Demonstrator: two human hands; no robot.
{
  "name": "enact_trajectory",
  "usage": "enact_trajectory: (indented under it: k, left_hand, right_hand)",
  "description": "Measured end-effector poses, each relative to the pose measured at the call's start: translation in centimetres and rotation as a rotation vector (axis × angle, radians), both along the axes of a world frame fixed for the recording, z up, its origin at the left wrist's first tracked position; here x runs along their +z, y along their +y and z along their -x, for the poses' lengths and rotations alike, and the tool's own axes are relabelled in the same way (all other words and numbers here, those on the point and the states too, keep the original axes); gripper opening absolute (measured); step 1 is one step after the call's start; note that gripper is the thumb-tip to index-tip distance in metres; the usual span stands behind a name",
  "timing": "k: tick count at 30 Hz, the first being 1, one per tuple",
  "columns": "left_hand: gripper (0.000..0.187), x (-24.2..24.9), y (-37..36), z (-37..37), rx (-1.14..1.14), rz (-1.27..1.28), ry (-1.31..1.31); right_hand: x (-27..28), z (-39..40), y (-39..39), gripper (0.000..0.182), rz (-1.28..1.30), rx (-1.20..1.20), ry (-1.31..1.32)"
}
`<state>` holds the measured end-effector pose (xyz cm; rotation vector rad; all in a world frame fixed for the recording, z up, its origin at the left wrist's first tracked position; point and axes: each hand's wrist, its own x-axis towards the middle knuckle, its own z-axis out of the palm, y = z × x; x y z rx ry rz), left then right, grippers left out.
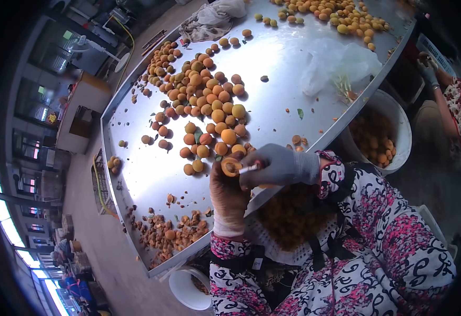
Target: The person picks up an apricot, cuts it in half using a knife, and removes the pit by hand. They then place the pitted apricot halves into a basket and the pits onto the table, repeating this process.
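My left hand (227, 195), in a brown-stained glove, is closed around a cut apricot (231, 167) whose open face and dark centre point up. My right hand (275, 166), in a grey glove, grips a small knife-like tool (249, 169); its pale end reaches toward the cut fruit. Just past both hands, whole apricots (209, 97) lie in a long heap on the metal table (272, 108). Below my hands sits a white crate (262, 239) holding a dark orange mass of fruit pieces, partly hidden by my sleeves.
Apricot scraps (170, 231) cover the table's near left corner. More apricots (341, 16) and a clear plastic bag (338, 66) lie farther off. White buckets stand by the table: one bucket (180, 289) at left, another bucket (405, 139) at right. A co-worker's gloved hand (428, 71) is at the right.
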<state>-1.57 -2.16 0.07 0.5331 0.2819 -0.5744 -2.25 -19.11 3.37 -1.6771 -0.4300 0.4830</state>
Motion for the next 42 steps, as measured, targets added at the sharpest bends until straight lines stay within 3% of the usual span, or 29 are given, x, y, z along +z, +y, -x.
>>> enact_trajectory:
  k: [1, 2, 4, 6, 8, 9, 11, 15, 18, 20, 23, 24, 26, 27, 29, 33, 35, 36, 38, 39, 41, 42]
  left_hand:
    - [0.043, 0.1, 0.1, 0.2, 0.016, -0.101, -0.047]
    - [0.041, 0.1, 0.1, 0.2, 0.031, -0.200, -0.092]
    - [0.047, -1.0, 0.3, -0.2, 0.085, -0.222, 0.025]
    - [0.049, -1.4, 0.3, 0.2, -0.114, -0.044, -0.135]
    - [0.047, -1.6, -0.5, 0.5, -0.153, -0.103, -0.179]
    - [0.046, -1.1, -1.2, 0.9, -0.158, -0.180, -0.169]
    - [0.042, -0.4, -2.3, 1.5, -0.124, -0.316, -0.118]
    - [0.041, -1.4, -3.2, 1.7, -0.150, -0.241, -0.077]
    - [0.039, -0.9, -4.2, 2.2, -0.124, -0.410, -0.144]
    - [0.038, -0.8, -4.1, 2.1, -0.153, -0.319, 0.019]
    - [0.023, 0.0, -5.0, 2.3, -0.102, -0.372, 0.015]
    - [0.023, -0.1, -4.8, 2.3, -0.101, -0.374, 0.015]
    - [0.022, -0.5, -4.4, 2.3, -0.180, -0.307, -0.082]
    - [0.022, -0.2, -4.3, 2.4, -0.177, -0.307, -0.082]
    - [0.021, 0.7, -4.1, 2.7, -0.189, -0.250, -0.134]
    - [0.026, 0.1, -3.7, 2.6, -0.233, -0.220, -0.149]
    - [0.024, -2.3, -3.8, 2.9, -0.105, -0.953, -0.866]
    - [0.024, -2.0, -3.9, 2.8, -0.105, -0.953, -0.866]
    - [0.024, -1.0, -4.1, 2.5, -0.119, -0.687, -0.422]
    - [0.024, -0.6, -4.0, 2.5, -0.120, -0.689, -0.421]
    - [0.026, 0.2, -3.6, 2.2, -0.207, -0.290, -0.112]
    - [0.026, 0.1, -3.4, 2.0, -0.207, -0.289, -0.111]
  right_hand:
    - [-0.3, 0.1, 0.1, 0.036, 0.186, 0.023, -0.099]
    - [-0.5, 0.0, 0.0, 0.036, 0.184, 0.023, -0.095]
    - [-0.5, -0.6, -0.2, 0.036, 0.006, -0.017, 0.013]
    - [0.7, -1.0, -0.5, 0.030, -0.263, -0.255, 0.128]
    - [1.9, -1.1, -1.1, 0.026, -0.541, -0.377, 0.278]
    - [1.6, -1.4, -1.1, 0.026, -0.540, -0.389, 0.281]
    - [0.9, -2.1, -0.9, 0.034, -0.857, -0.429, 0.191]
    - [2.5, -1.8, -0.1, 0.032, -0.867, -0.548, 0.136]
    - [3.2, -1.4, 0.5, 0.027, -0.806, -0.619, 0.067]
    - [1.7, -2.0, 1.2, 0.025, -0.787, -0.592, 0.034]
    - [0.0, -2.8, 2.6, 0.027, -0.746, -0.674, -0.273]
    - [0.4, -2.4, 2.3, 0.027, -0.747, -0.673, -0.272]
    - [1.8, -1.6, 1.1, 0.029, -0.754, -0.569, 0.110]
    - [1.5, -1.6, 0.6, 0.029, -0.754, -0.567, 0.111]
    - [0.6, -1.9, -0.2, 0.028, -1.001, -0.431, 0.265]
    - [0.8, -2.0, 0.0, 0.032, -0.930, -0.437, 0.178]
    - [2.7, -1.4, 1.0, 0.035, -0.651, -0.580, -0.049]
    - [2.7, -1.3, 1.0, 0.035, -0.651, -0.580, -0.049]
    - [2.7, -1.3, 1.1, 0.036, -0.600, -0.579, -0.118]
    - [2.7, -1.3, 0.9, 0.036, -0.602, -0.580, -0.117]
    - [3.0, -1.3, 0.4, 0.034, -0.749, -0.580, 0.139]
    - [2.8, -1.3, 0.3, 0.034, -0.749, -0.580, 0.139]
